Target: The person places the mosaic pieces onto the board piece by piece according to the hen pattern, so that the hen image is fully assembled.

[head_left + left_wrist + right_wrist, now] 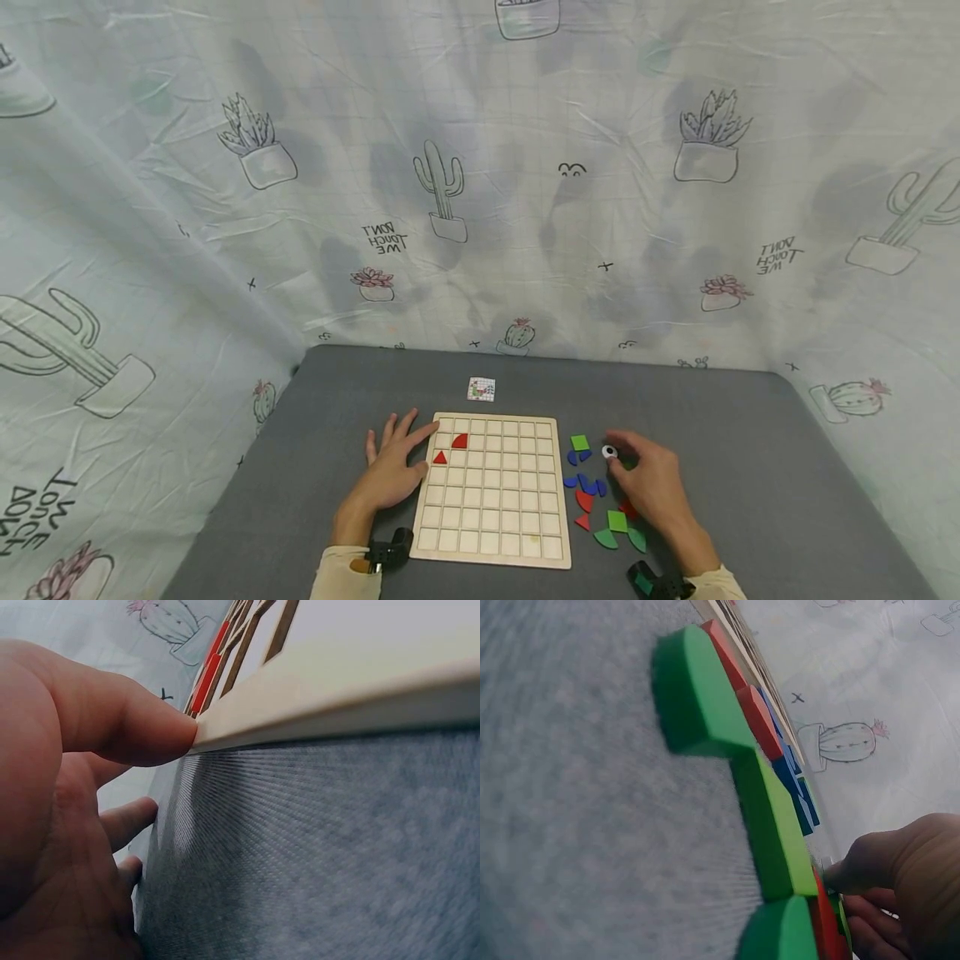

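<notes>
A wooden grid board point(491, 500) lies flat on the table, with a red triangle point(440, 457) and a red quarter-circle point(460, 441) in its upper left squares. My left hand point(390, 473) rests at the board's left edge, fingers spread; in the left wrist view its thumb point(150, 727) touches the rim. Right of the board, my right hand point(652, 479) pinches a round white eye piece point(609, 452) with a black dot, between thumb and forefinger. Loose pieces lie beneath and beside that hand, among them a light green square point(617, 521) and a dark green rounded piece point(697, 697).
Several blue pieces point(588, 485) and another light green square point(580, 443) lie along the board's right side. Behind the board is a small printed picture card point(482, 389). A patterned curtain point(480, 208) hangs behind the grey table point(720, 450).
</notes>
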Demonstrator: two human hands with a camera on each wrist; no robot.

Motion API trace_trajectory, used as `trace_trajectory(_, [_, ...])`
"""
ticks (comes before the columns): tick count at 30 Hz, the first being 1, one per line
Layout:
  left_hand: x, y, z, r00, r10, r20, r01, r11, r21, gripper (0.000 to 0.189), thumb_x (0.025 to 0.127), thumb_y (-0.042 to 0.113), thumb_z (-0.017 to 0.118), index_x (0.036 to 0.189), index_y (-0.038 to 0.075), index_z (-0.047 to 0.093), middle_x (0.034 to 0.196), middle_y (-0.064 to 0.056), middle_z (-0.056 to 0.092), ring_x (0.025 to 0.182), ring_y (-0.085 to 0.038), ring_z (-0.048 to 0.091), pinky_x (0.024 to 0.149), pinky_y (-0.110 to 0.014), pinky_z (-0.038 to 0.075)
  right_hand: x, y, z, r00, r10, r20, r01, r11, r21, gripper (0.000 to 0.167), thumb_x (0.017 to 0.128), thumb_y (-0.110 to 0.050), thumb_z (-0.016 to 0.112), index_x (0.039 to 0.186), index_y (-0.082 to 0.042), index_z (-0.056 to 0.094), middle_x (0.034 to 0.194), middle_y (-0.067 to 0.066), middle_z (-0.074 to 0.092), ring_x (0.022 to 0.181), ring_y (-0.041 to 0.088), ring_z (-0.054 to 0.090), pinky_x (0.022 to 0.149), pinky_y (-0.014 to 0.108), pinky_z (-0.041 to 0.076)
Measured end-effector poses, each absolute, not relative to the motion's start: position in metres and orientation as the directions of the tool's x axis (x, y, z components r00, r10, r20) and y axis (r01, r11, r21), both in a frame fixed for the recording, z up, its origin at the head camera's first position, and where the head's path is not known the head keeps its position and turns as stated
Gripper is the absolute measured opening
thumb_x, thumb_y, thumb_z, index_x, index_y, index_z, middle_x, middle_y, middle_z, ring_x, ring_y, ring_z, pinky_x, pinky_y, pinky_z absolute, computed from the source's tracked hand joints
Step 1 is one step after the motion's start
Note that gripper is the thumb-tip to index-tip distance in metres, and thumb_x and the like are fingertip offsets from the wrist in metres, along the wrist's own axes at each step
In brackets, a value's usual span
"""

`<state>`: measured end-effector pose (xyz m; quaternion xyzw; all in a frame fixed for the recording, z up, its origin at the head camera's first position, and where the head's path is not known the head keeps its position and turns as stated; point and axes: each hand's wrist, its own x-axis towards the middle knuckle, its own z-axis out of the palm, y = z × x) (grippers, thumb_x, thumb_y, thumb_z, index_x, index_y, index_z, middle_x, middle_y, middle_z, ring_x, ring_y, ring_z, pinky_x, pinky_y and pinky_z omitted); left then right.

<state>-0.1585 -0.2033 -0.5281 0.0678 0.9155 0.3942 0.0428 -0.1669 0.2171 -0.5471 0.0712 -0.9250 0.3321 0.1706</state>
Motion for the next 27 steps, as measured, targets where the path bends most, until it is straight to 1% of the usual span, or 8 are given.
trace_trajectory(6, [-0.158, -0.203, -0.527, -0.988, 0.155, -0.026, 0.088, 0.682, 0.726, 0.065, 0.096, 0.002, 0.063, 0.160, 0.017, 0.060, 0.180, -0.023, 0.025, 0.169, -0.053, 0.001, 0.127, -0.074, -0.019, -0.167, 0.216, -0.549, -0.932, -0.012, 0.361, -0.233, 0.784, -0.575, 0.037, 0.085, -0.004, 0.089, 0.121, -0.006, 0.081, 0.108, 0.008, 0.084, 0.097, 0.028, 0.080, 0.086, 0.056, 0.064])
trace_trajectory(14, [-0.157, -0.203, -0.526, -0.987, 0.156, -0.040, 0.080, 0.689, 0.720, 0.065, 0.097, 0.003, 0.063, 0.160, 0.017, 0.059, 0.181, -0.022, 0.024, 0.169, -0.052, 0.000, 0.127, -0.074, -0.019, -0.166, 0.215, -0.541, -0.950, -0.059, 0.308, -0.239, 0.772, -0.589, 0.036, 0.090, -0.005, 0.086, 0.125, -0.010, 0.081, 0.116, 0.005, 0.084, 0.106, 0.027, 0.080, 0.092, 0.055, 0.064])
trace_trajectory(16, [-0.156, -0.203, -0.525, -0.987, 0.157, -0.035, 0.083, 0.684, 0.725, 0.065, 0.097, 0.002, 0.063, 0.160, 0.017, 0.059, 0.181, -0.023, 0.024, 0.169, -0.052, 0.000, 0.127, -0.074, -0.019, -0.165, 0.212, -0.533, -0.947, -0.095, 0.307, -0.269, 0.756, -0.597, 0.037, 0.090, -0.004, 0.086, 0.126, -0.011, 0.081, 0.118, 0.004, 0.083, 0.107, 0.026, 0.080, 0.092, 0.054, 0.065])
trace_trajectory(19, [-0.157, -0.204, -0.525, -0.987, 0.157, -0.028, 0.088, 0.681, 0.727, 0.065, 0.097, 0.002, 0.063, 0.160, 0.017, 0.060, 0.180, -0.023, 0.024, 0.169, -0.052, 0.000, 0.127, -0.074, -0.019, -0.163, 0.202, -0.522, -0.929, -0.175, 0.326, -0.349, 0.706, -0.616, 0.038, 0.090, -0.003, 0.086, 0.127, -0.011, 0.081, 0.120, 0.002, 0.083, 0.108, 0.025, 0.080, 0.091, 0.053, 0.065])
trace_trajectory(23, [-0.158, -0.204, -0.525, -0.987, 0.155, -0.030, 0.085, 0.682, 0.726, 0.065, 0.097, 0.002, 0.063, 0.160, 0.017, 0.059, 0.181, -0.022, 0.024, 0.169, -0.052, 0.000, 0.127, -0.074, -0.019, -0.163, 0.184, -0.514, -0.879, -0.295, 0.375, -0.474, 0.629, -0.616, 0.040, 0.089, 0.001, 0.086, 0.128, -0.009, 0.081, 0.120, 0.000, 0.083, 0.106, 0.022, 0.080, 0.089, 0.051, 0.066])
trace_trajectory(27, [-0.158, -0.203, -0.527, -0.987, 0.152, -0.043, 0.074, 0.685, 0.725, 0.066, 0.097, 0.003, 0.063, 0.161, 0.017, 0.058, 0.181, -0.021, 0.024, 0.170, -0.051, 0.000, 0.127, -0.073, -0.019, -0.167, 0.164, -0.512, -0.836, -0.378, 0.398, -0.549, 0.561, -0.620, 0.041, 0.089, 0.004, 0.084, 0.128, -0.009, 0.081, 0.120, 0.000, 0.083, 0.104, 0.019, 0.080, 0.086, 0.049, 0.066])
